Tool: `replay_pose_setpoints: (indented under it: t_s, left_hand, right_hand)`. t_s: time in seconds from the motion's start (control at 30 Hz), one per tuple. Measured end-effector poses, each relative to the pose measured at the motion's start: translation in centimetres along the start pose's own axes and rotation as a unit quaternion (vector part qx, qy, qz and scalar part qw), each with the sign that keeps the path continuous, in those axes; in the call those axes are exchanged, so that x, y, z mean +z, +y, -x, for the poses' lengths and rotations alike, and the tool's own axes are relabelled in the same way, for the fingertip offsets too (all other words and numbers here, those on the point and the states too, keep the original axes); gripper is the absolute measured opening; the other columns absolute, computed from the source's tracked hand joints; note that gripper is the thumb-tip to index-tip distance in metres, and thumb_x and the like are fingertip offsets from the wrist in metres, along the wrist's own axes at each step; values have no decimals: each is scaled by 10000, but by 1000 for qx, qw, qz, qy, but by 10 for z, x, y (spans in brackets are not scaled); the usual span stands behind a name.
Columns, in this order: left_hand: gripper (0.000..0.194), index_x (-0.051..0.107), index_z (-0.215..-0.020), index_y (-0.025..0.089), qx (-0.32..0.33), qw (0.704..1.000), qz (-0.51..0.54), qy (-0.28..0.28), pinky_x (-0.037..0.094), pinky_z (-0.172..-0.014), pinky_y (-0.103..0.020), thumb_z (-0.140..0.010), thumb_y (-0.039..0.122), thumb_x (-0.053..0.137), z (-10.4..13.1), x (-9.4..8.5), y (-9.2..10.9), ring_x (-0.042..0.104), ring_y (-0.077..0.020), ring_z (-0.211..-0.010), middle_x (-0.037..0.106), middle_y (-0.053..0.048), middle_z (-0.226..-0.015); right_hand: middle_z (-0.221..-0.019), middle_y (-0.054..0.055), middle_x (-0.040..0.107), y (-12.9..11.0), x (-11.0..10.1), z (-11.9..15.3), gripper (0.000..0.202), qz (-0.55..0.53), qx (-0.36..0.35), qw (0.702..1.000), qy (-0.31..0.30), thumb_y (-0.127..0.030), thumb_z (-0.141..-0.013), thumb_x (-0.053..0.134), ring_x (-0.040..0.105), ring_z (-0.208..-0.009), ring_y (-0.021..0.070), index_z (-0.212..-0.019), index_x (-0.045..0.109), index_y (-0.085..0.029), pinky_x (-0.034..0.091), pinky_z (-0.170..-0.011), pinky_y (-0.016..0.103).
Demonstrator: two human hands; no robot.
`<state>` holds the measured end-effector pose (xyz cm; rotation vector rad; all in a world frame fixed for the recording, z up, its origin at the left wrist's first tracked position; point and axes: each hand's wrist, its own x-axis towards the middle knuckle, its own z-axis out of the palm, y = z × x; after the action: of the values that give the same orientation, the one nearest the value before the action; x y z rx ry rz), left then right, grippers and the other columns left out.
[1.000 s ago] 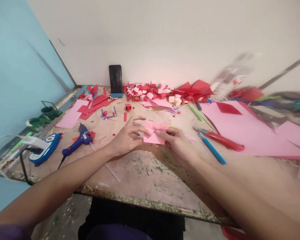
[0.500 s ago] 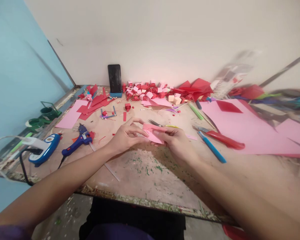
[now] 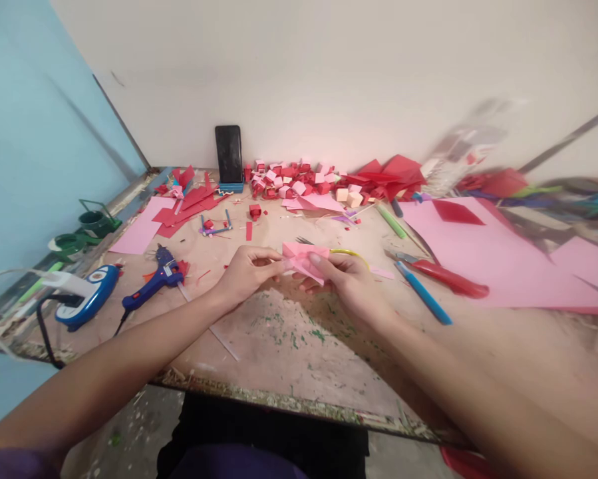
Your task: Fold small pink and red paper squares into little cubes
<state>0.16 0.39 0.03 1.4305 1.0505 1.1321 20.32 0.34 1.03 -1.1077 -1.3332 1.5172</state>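
Observation:
Between my hands, above the table, is a small piece of folded pink paper (image 3: 304, 256). My right hand (image 3: 347, 274) pinches it on the right, thumb on top and fingers behind. On the other side my left hand (image 3: 253, 269) is closed on the paper's left edge with thumb and fingertips. Creases and raised flaps show on the paper. Just behind it lie scissors (image 3: 348, 252) with a yellow handle, partly hidden by the paper and my right hand.
A blue glue gun (image 3: 153, 283) and a power strip (image 3: 90, 296) lie left. Small paper cubes (image 3: 299, 179) are piled at the back beside a phone (image 3: 228, 154). Right are a blue pen-like stick (image 3: 423, 293), a red-handled cutter (image 3: 448, 278) and pink sheets (image 3: 508, 266).
My left fingers, spread beside the paper before, have closed on its left edge. The paper has turned slightly and its flaps stand differently. My right hand keeps its grip.

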Motion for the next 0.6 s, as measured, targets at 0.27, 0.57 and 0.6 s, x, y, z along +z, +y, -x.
replay_pose_setpoints:
  t_s: [0.27,0.57,0.6]
  left_hand:
    - [273,780,-774,155,-12,996,26,87,401,-442,-203,-775,428,780,-2,-2,-3,549,-109,-497,635,-4,-564]
    - [290,770,-744,160,4,994,36,107,436,-450,-203,-714,440,840,-3,1,2,592,-112,-505,663,-2,-573]
    - [288,771,-747,160,4,994,36,100,444,-448,-207,-716,438,839,-2,1,3,608,-119,-506,673,-7,-584]
  right_hand:
    - [-1063,27,767,-4,4,4,637,-71,-30,997,7,-437,-780,840,749,-759,216,-1340,547,-363,610,-643,340]
    - [-834,17,727,6,8,1,241,-57,-62,992,94,-378,-690,903,710,-807,202,-809,761,-224,625,-734,352]
    - [-836,15,726,6,8,1,239,-66,-61,991,99,-380,-686,904,701,-796,197,-806,765,-227,627,-745,363]
